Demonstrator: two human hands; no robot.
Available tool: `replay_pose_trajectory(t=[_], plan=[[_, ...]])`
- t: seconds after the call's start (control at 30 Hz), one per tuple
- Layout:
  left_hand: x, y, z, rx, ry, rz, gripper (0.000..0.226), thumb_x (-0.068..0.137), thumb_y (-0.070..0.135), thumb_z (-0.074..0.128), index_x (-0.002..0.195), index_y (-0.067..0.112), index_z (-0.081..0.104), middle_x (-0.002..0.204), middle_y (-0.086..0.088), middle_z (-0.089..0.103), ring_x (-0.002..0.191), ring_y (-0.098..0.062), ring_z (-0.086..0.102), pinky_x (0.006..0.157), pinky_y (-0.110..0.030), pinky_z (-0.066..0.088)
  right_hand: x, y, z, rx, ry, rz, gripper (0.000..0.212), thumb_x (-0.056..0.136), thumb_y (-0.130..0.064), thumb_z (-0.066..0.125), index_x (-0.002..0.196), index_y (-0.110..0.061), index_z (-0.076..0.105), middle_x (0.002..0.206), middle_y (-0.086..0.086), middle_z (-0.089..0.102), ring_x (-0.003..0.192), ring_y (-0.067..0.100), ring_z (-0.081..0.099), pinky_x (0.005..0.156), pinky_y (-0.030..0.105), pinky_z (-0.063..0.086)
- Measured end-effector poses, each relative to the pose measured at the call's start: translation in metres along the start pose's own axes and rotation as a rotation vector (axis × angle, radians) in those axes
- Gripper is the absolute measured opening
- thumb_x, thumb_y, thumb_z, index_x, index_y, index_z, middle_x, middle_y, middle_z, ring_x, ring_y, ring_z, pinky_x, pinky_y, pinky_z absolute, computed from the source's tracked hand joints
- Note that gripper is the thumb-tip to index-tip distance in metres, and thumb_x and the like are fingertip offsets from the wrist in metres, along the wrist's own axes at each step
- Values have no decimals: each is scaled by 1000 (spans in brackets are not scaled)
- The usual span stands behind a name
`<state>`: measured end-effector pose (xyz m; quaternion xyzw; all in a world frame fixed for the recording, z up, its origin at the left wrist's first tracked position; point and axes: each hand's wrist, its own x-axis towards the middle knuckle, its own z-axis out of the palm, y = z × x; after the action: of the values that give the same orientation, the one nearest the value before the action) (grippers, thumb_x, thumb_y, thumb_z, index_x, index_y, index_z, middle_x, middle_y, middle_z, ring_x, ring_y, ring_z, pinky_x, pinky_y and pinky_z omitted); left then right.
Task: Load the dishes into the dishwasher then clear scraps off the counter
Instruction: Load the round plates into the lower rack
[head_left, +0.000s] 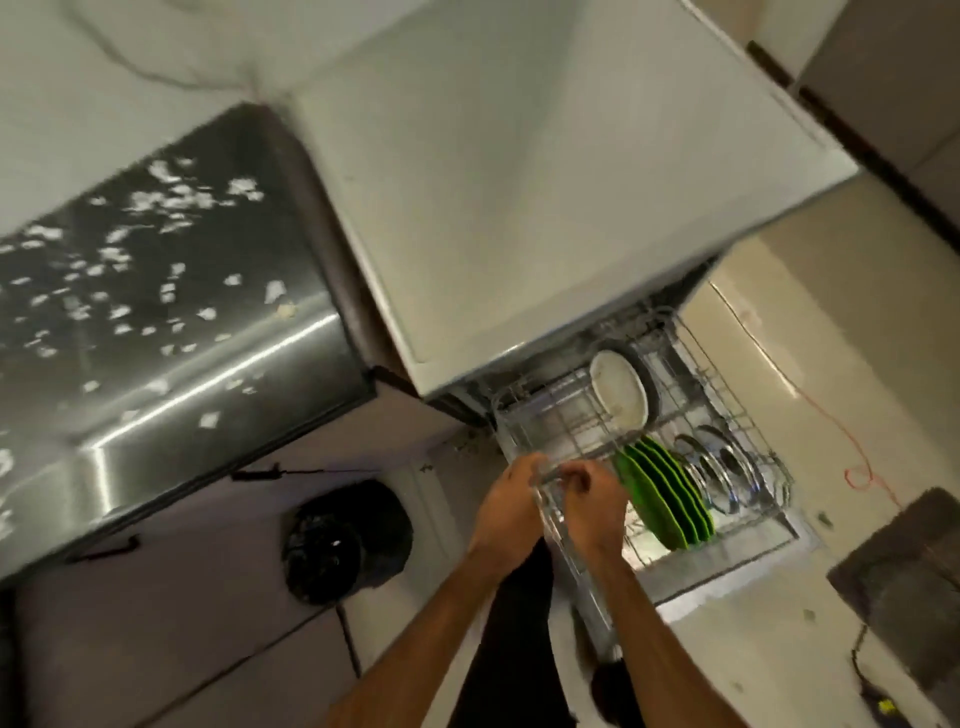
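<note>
Head view — bin (345, 540) near rack (550, 410)

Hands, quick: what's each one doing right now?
Left hand: grips the rack front rim.
Right hand: grips the same rim.

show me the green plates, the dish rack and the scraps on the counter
green plates (670, 506), head view, face of the nearest plate
dish rack (545, 410), head view, bare wire grid at its back left
scraps (244, 187), head view, one larger white piece among many
</note>
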<state>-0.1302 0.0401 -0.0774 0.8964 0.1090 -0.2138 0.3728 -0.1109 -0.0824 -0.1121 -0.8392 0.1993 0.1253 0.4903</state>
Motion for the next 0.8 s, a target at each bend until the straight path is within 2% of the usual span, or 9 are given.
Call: replay_pose_trajectory(t=[0.03,0.13,0.17,0.27,0.33,0.4,0.5,0.6,0.8], plan=[[-19,1,-17,-21,69,-7,34,104,31,41,133,22,57,129,9,57,117,-9,55,94,-15,33,-16,-17,3,14,-36,-42,17,85,2,67,92,-11,77,89,4,75,84,24,70,76,30,50],[-83,-4,-69,-68,215,33,52,92,47,34,123,21,65,122,4,66,111,-6,59,97,-13,39,-66,-67,10,-2,-203,-188,16,85,1,70,89,-13,76,85,1,74,81,21,68,71,19,45],[-106,-9,-84,-64,257,39,51,90,46,35,121,20,67,120,4,68,109,-7,60,97,-18,43,-82,-79,14,16,-274,-223,21,83,3,69,86,-17,75,83,-2,74,79,19,69,72,20,49],[-173,-31,-125,-114,428,4,33,92,25,46,114,22,70,111,6,72,102,-11,67,92,-34,54,-128,-119,24,-10,-418,-357,31,81,-1,65,78,-32,68,79,-9,74,75,14,72,74,40,60],[-213,-47,-149,-121,519,-29,29,91,14,52,111,23,71,107,8,73,99,-8,68,88,-35,56,-155,-142,39,-49,-500,-434,30,82,-3,65,79,-32,69,77,-11,74,72,10,73,72,43,62],[-251,-61,-175,-109,564,-56,29,93,9,54,111,22,72,106,9,73,97,-3,66,89,-29,56,-185,-170,55,-76,-594,-502,27,83,-2,65,84,-28,72,77,-12,74,72,8,73,74,45,62],[-299,-84,-218,-105,661,-83,29,94,4,55,108,23,72,104,12,72,96,-1,66,88,-19,54,-226,-214,83,-127,-720,-590,23,84,-5,62,86,-26,71,78,-9,75,73,11,74,76,46,62],[-334,-115,-255,-148,753,-129,32,92,2,57,106,26,72,98,19,70,87,3,67,79,-13,53,-265,-255,109,-147,-791,-689,24,84,-4,60,83,-25,71,75,-7,75,72,12,74,74,44,62],[-372,-197,-314,-194,858,-246,33,85,7,58,96,33,75,92,20,73,84,6,68,82,-29,58,-328,-306,184,-236,-886,-811,26,85,2,59,84,-21,72,74,-4,75,69,9,73,66,33,61]])
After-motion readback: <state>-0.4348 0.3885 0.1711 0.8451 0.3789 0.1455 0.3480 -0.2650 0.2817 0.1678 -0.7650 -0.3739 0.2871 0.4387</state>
